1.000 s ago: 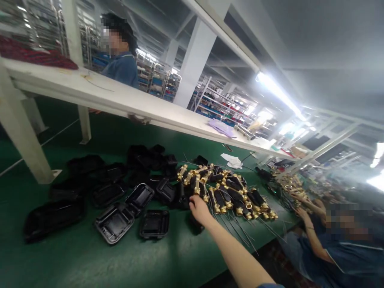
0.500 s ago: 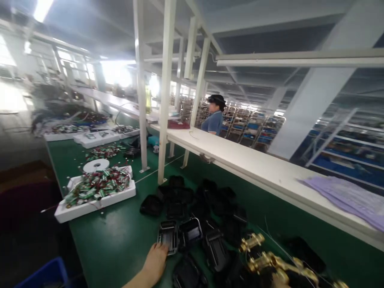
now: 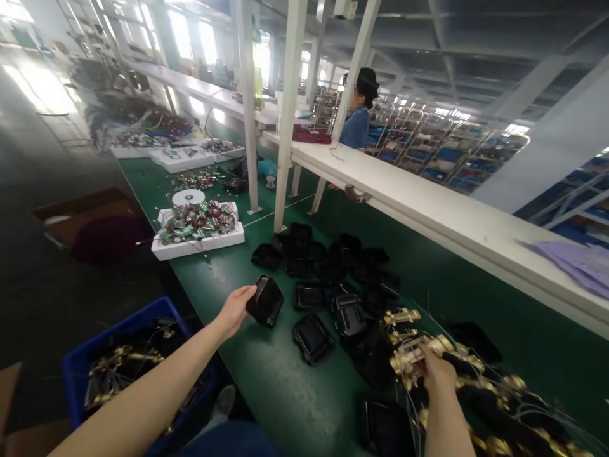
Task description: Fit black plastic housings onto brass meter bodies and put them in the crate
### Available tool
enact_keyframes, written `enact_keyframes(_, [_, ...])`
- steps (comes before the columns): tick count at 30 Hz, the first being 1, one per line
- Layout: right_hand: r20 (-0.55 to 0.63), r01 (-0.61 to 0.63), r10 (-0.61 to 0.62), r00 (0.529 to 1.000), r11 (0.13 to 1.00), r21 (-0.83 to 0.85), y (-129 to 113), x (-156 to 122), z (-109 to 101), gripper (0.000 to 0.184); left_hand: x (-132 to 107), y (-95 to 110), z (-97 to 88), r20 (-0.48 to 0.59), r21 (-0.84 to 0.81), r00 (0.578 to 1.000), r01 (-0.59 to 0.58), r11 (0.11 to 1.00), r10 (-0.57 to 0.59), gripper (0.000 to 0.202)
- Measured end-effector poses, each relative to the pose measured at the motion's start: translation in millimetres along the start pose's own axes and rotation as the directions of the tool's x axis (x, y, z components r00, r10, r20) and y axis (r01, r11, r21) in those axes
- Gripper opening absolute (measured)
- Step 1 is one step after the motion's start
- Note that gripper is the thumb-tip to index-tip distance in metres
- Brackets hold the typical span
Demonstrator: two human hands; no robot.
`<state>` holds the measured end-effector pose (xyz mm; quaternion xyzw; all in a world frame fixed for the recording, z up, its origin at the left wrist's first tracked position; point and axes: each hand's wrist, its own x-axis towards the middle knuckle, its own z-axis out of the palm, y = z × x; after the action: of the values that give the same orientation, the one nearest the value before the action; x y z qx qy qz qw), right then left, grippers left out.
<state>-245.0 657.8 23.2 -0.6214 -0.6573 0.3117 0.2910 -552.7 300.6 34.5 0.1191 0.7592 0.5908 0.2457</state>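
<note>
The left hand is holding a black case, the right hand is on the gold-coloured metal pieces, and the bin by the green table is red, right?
Not quite: the bin is blue, as the head view shows. The left hand holds a black case and the right hand is on the gold-coloured metal pieces.

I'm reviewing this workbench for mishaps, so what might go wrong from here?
The right hand is among the heaped brass-and-black parts, where thin pale wires cross; lifting one part might tug others.

The left hand holds a black plastic housing by one side, so it could slip and drop.

The white foam tray, piled with green cylinders, sits at the green table's edge; a knock might spill some.
</note>
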Motion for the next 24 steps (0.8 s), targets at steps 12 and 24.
enact_keyframes(12, [0.450, 0.186, -0.481, 0.753, 0.811, 0.555, -164.6, -198.0, 43.5, 0.037, -55.0, 57.7, -12.8, 0.257, -0.270, 0.938, 0.302, 0.914, -0.234, 0.043])
enact_keyframes(24, [0.625, 0.478, -0.610, 0.487, 0.785, 0.394, -173.3, -264.4, 90.6, 0.028, -52.6, 31.6, -20.5, 0.267, -0.260, 0.876, 0.467, 0.845, -0.402, 0.024])
